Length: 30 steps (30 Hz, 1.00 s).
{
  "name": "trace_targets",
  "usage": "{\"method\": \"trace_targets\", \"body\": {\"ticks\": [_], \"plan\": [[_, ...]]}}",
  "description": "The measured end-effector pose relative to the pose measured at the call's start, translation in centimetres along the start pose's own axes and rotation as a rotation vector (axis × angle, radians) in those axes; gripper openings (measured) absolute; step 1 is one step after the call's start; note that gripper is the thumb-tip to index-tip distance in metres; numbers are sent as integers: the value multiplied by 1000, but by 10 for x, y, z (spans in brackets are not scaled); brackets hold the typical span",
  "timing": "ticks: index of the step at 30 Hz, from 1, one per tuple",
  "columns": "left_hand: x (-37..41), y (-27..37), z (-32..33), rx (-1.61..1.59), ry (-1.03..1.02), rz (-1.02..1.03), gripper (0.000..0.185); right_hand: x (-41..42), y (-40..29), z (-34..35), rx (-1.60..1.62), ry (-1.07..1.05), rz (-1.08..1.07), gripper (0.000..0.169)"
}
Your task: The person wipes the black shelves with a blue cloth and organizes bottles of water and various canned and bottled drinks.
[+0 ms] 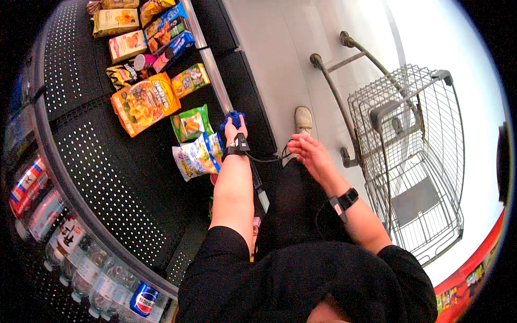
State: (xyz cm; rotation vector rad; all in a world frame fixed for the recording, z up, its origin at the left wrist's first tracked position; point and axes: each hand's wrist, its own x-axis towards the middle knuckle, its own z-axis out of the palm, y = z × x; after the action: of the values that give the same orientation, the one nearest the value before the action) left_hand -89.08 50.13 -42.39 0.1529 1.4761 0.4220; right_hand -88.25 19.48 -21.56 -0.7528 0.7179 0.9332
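Observation:
My left hand (233, 131) grips a bunched blue cloth (233, 119) at the metal front rail (215, 76) of a black shelf. Just left of this hand lie a green snack bag (191, 123) and a white and blue snack bag (198, 156). My right hand (309, 150) hangs over the floor, empty, with its fingers slightly bent and a little apart. A black cable (264, 160) runs from the device on my left wrist and loops close to my right fingertips. Dark bands sit on both wrists.
An orange food pouch (145, 103) and several boxes and packets stand farther along the perforated shelf (109, 169). Several bottles and a blue can (144, 299) line another shelf behind. A wire shopping cart (408, 161) stands on the pale floor (274, 52) to my right, near my shoe (303, 120).

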Motion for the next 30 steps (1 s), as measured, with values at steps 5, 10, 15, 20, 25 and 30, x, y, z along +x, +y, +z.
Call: {"method": "trace_targets", "body": {"ticks": [5, 10, 15, 20, 25, 30], "plan": [[6, -1, 66, 126, -13, 33, 24, -7, -25, 14, -5, -15, -13, 28], [29, 10, 100, 171, -39, 30, 23, -4, -40, 23, -3, -1, 10, 28], [51, 17, 126, 204, -184, 7, 23, 7, -61, 30, 53, 43, -6, 30], [52, 4, 168, 237, -97, 54, 23, 27, -86, 47, 105, 105, -35, 30], [48, 9, 212, 236, -80, 49, 16, 59, -111, 84, 72, 148, -23, 29], [51, 14, 245, 158, 30, 42, 26, 100, -132, 123, 63, 128, -10, 29]]}}
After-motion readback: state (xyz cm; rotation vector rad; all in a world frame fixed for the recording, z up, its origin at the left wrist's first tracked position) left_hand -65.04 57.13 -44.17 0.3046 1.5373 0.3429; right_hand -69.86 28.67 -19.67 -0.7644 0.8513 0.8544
